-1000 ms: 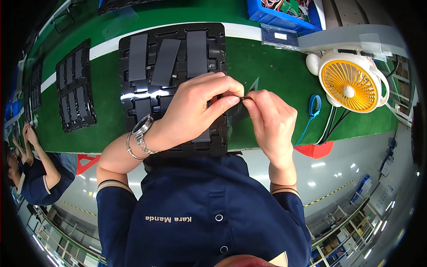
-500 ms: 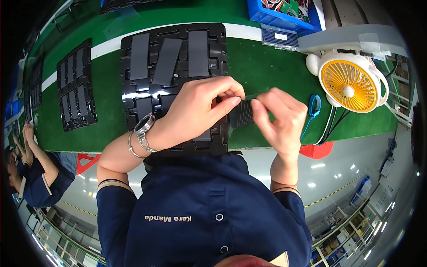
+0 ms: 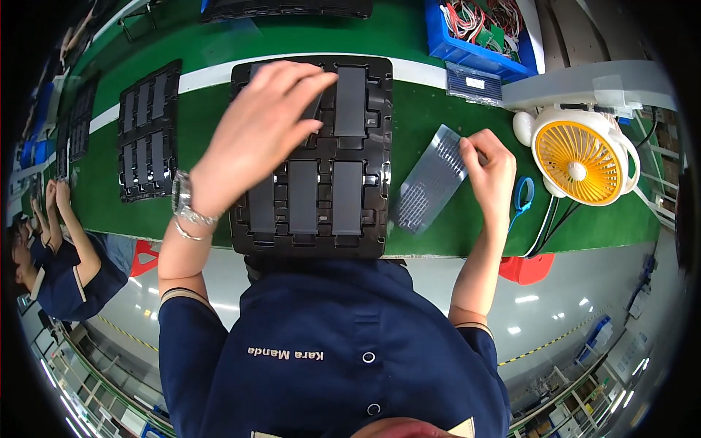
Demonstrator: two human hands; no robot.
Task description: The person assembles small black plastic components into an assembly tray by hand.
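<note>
The left hand (image 3: 255,131) is hovering spread over the black tray (image 3: 380,219) while the right hand (image 3: 491,169) is pinching a slanted grey sheet (image 3: 429,179) just beside it.

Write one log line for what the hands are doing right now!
left hand: over black tray, on a dark strip | right hand: pinching clear ridged sheet on green mat | nearby: yellow fan

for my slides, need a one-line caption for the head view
Left hand reaches over a black tray of dark slabs while right hand holds a clear film sheet.
</note>
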